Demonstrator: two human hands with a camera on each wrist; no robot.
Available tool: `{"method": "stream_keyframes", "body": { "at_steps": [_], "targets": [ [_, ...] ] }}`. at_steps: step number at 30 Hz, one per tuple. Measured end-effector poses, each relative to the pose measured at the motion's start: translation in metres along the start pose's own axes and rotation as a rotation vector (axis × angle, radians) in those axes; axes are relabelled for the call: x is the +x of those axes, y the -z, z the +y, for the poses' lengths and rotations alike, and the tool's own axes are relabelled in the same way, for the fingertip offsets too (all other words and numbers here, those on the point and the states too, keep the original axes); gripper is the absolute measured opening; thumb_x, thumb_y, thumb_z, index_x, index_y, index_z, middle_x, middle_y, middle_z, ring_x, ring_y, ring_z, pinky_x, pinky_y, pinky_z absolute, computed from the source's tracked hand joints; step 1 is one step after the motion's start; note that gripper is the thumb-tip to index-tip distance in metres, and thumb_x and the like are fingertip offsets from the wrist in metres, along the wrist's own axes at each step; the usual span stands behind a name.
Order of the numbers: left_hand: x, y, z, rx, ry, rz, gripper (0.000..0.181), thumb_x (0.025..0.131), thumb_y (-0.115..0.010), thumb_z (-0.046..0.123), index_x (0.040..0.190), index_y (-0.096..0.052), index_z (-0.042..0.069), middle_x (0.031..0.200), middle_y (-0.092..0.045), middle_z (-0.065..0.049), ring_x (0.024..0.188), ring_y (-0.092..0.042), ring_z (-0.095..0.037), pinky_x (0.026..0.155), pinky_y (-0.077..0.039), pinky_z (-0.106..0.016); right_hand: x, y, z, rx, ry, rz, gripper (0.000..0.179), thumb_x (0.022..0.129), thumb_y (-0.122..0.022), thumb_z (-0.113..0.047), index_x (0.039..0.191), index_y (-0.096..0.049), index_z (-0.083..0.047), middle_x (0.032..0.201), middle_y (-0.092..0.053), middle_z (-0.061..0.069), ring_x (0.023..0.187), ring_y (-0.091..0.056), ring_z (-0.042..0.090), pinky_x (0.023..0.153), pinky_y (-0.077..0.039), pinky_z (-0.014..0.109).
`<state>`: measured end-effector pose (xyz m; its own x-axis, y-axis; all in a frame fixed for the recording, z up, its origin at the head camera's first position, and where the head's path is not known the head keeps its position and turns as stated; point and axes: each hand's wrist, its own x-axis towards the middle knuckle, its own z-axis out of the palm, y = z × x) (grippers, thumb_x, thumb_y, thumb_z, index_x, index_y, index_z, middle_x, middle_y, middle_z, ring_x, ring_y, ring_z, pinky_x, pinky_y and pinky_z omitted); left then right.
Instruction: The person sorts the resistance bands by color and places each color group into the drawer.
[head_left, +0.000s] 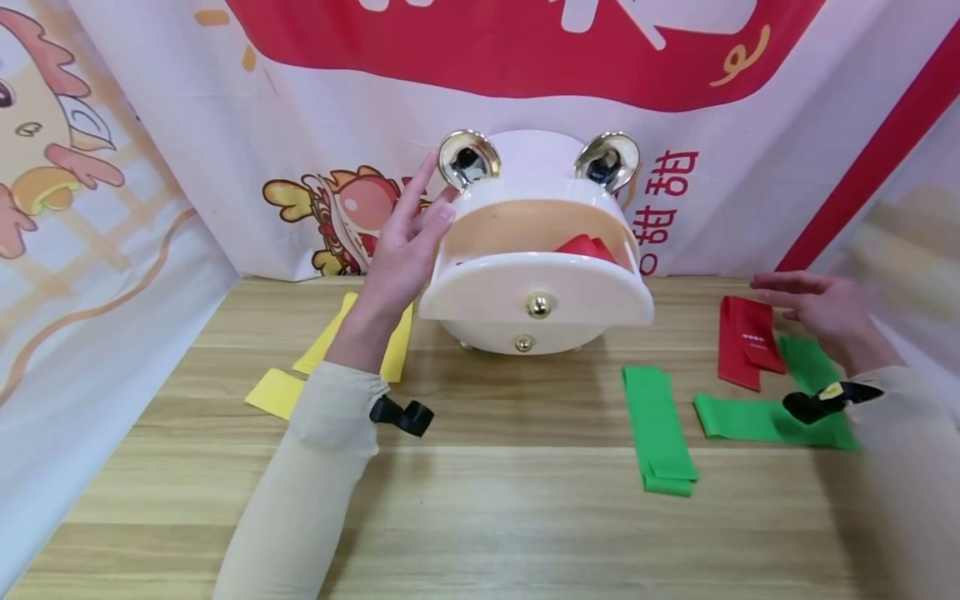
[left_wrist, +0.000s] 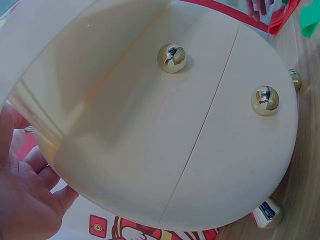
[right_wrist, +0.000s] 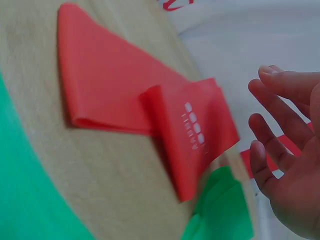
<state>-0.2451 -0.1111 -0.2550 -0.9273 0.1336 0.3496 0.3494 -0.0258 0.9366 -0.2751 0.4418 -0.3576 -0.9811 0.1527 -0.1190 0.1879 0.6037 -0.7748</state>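
L hand (head_left: 405, 246), fingers spread, is at the side of the white box (head_left: 534, 162), ctr of frame; top drawer (head_left: 495, 287) sits pulled out w/ red strip (head_left: 585, 247) inside. R hand (head_left: 832, 318), loose & holding nothing, right side, by folded red band (head_left: 752, 329); green bands (head_left: 656, 425) nearby.

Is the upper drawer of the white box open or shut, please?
Open: in the head view, the drawer stands forward of the box, and a red band shows inside it.
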Motion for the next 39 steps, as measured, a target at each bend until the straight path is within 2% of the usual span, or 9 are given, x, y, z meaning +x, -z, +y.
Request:
{"method": "stream_keyframes", "body": {
  "at_steps": [4,7,12,16,19,21,32,39],
  "targets": [
    [0.000,0.000,0.001,-0.001,0.002,-0.003,0.062,0.111,-0.056,0.022,0.162,-0.035,0.050,0.167,-0.046,0.009,0.153,-0.045,-0.004,0.126,-0.042,-0.037,0.005,-0.004,0.010,0.045,-0.036,-0.003,0.075,0.096,-0.072,-0.055,0.160,-0.049,-0.023,0.108,-0.058,-0.034,0.111,-0.056,0.013,0.081,-0.061,0.021],
    [0.000,-0.001,0.001,0.000,0.005,-0.006,0.062,0.111,-0.056,0.023,0.162,-0.035,0.051,0.167,-0.047,0.008,0.153,-0.045,-0.003,0.126,-0.042,-0.037,0.008,-0.007,0.015,0.013,-0.038,0.010,0.074,0.097,-0.070,-0.057,0.159,-0.050,-0.022,0.108,-0.057,-0.033,0.110,-0.054,0.015,0.079,-0.059,0.021],
    [-0.001,-0.001,0.001,-0.005,0.004,-0.012,0.062,0.111,-0.056,0.023,0.163,-0.034,0.049,0.166,-0.048,0.008,0.153,-0.044,-0.003,0.126,-0.042,-0.037,0.012,-0.009,0.020,-0.063,-0.015,0.035,0.074,0.100,-0.065,-0.057,0.159,-0.050,-0.015,0.116,-0.051,-0.024,0.112,-0.051,0.016,0.078,-0.056,0.019],
    [-0.001,-0.001,0.002,0.000,0.003,-0.009,0.063,0.111,-0.056,0.023,0.163,-0.033,0.048,0.167,-0.047,0.009,0.153,-0.044,-0.003,0.126,-0.042,-0.037,0.014,-0.011,0.021,-0.107,0.004,0.040,0.066,0.105,-0.061,-0.049,0.158,-0.049,-0.011,0.137,-0.055,0.000,0.115,-0.050,0.022,0.075,-0.055,0.018],
    [-0.001,0.000,0.002,0.009,0.005,-0.006,0.062,0.111,-0.056,0.024,0.163,-0.033,0.049,0.167,-0.047,0.010,0.153,-0.044,-0.003,0.126,-0.042,-0.037,0.015,-0.012,0.020,-0.144,0.019,0.025,0.057,0.108,-0.060,-0.037,0.157,-0.050,-0.009,0.152,-0.047,0.022,0.120,-0.048,0.030,0.072,-0.054,0.018],
    [-0.001,0.000,0.002,0.010,0.007,-0.004,0.062,0.111,-0.056,0.024,0.163,-0.033,0.050,0.166,-0.047,0.009,0.153,-0.045,-0.003,0.126,-0.042,-0.037,0.016,-0.013,0.019,-0.164,0.021,0.016,0.053,0.108,-0.061,-0.031,0.155,-0.053,-0.008,0.155,-0.044,0.027,0.121,-0.047,0.034,0.070,-0.054,0.019],
    [0.000,0.001,0.001,0.019,-0.007,-0.010,0.062,0.111,-0.056,0.025,0.163,-0.033,0.050,0.168,-0.046,0.009,0.154,-0.044,-0.004,0.125,-0.043,-0.039,0.009,-0.009,-0.002,-0.239,0.048,-0.035,0.057,0.099,-0.075,-0.033,0.146,-0.060,-0.003,0.140,-0.055,0.030,0.113,-0.051,0.039,0.066,-0.061,0.034],
    [-0.001,0.001,0.001,0.019,0.005,-0.009,0.062,0.111,-0.056,0.025,0.163,-0.033,0.050,0.167,-0.047,0.009,0.154,-0.044,-0.003,0.125,-0.044,-0.039,-0.006,-0.002,-0.024,-0.267,0.098,-0.031,0.061,0.101,-0.072,-0.042,0.146,-0.061,-0.002,0.137,-0.059,0.030,0.116,-0.052,0.039,0.071,-0.060,0.035]
  ]
}}
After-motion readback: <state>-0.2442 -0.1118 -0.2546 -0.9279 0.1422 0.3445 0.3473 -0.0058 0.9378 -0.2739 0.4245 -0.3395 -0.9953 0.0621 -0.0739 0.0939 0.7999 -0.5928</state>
